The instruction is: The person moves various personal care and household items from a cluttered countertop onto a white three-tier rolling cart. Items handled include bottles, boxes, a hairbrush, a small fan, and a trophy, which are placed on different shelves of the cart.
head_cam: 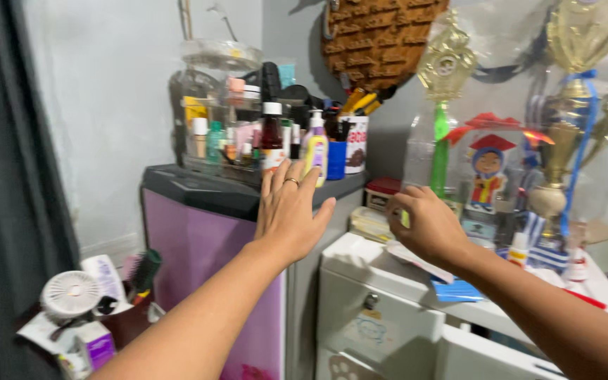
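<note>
Reaching my left hand (288,211) out with fingers spread wide and holding nothing, just before the yellow pump bottle (316,149) on the purple cabinet (205,246), my right hand (427,224) curling narrow, pinching something small I cannot tell, above the white drawer unit (374,309).

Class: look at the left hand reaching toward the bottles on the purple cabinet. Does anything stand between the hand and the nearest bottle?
Nothing visible does. The left hand, fingers spread, is right in front of the yellow pump bottle at the cabinet edge.
</note>
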